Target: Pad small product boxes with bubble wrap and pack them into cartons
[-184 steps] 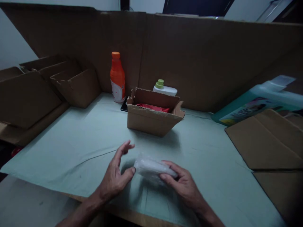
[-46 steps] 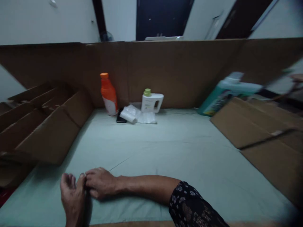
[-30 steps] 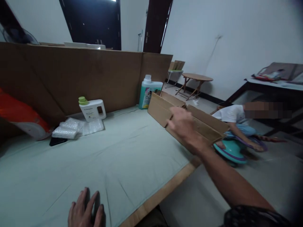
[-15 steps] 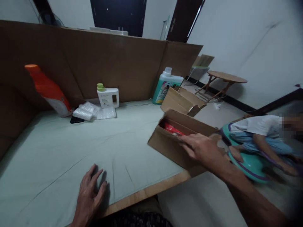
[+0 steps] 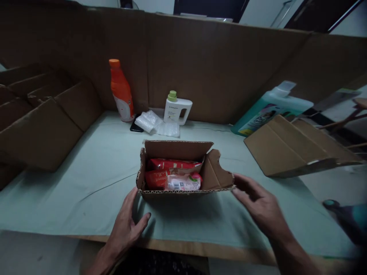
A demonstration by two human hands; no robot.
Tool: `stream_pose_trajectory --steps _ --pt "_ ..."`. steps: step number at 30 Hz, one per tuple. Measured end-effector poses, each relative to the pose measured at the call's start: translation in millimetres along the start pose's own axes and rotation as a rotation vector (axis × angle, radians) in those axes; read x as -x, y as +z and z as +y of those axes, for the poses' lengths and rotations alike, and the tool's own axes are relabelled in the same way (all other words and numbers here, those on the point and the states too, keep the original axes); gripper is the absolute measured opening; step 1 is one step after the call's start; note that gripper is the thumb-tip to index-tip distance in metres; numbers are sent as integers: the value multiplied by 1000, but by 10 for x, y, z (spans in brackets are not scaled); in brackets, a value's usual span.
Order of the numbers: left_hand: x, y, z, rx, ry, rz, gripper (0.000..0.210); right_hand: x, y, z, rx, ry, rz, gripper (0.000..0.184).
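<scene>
A small open-topped cardboard box (image 5: pixel 183 147) stands near the front of the table. Inside lie red packets (image 5: pixel 156 179) and a pink-and-white packet (image 5: pixel 183 182). My right hand (image 5: pixel 259 204) has its fingertips and thumb at the end of the box's torn right flap. At the left front corner is my left hand (image 5: pixel 124 221), its fingers stretched along the box side and its thumb spread away. The left fingertips are partly hidden, and I cannot tell how firmly they touch.
At the back stand an orange bottle (image 5: pixel 122 91), a white jug (image 5: pixel 177 109) and bubble wrap (image 5: pixel 156 123) over a black phone-like object (image 5: pixel 136 126). A green bottle (image 5: pixel 269 107) and another open carton (image 5: pixel 286 147) are at right. Cardboard boxes (image 5: pixel 43 133) sit at left; a cardboard wall (image 5: pixel 200 68) lines the back.
My right hand has brought the box from the table's right edge to the front middle. My left hand has come up to its left side. The view has turned left.
</scene>
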State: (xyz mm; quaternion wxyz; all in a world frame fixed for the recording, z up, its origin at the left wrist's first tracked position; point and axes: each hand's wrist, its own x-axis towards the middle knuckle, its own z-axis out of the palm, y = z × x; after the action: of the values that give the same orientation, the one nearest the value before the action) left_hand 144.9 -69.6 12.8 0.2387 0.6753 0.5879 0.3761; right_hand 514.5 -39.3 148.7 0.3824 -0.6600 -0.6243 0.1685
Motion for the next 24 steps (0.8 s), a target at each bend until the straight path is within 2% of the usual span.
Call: stream_pose_trajectory --steps 2,4,7,9,11,13,17,20,24 --pt "-31 4 56 -1 -17 -11 63 30 316 239 -48 25 -169 48" --pt "-48 26 104 -13 -19 -46 53 150 659 446 -47 44 -269 52" --pt "-32 98 129 -59 20 -49 38 418 1071 704 -1 135 -227 59" --pt "-36 157 130 -92 78 -8 33 547 1200 829 26 196 -173 62" --pt "-112 208 139 -113 136 36 33 555 1212 899 34 212 -167 59" --pt "-297 250 167 -113 160 35 36 425 1162 909 28 199 -182 53" --pt "-940 355 239 -28 165 -23 45 -127 1076 793 61 151 -161 53" --pt "-1446 506 256 33 135 -49 51 -576 1089 732 111 101 -131 55" --pt "-1852 732 221 48 125 -106 55 -891 1139 858 159 115 -33 50"
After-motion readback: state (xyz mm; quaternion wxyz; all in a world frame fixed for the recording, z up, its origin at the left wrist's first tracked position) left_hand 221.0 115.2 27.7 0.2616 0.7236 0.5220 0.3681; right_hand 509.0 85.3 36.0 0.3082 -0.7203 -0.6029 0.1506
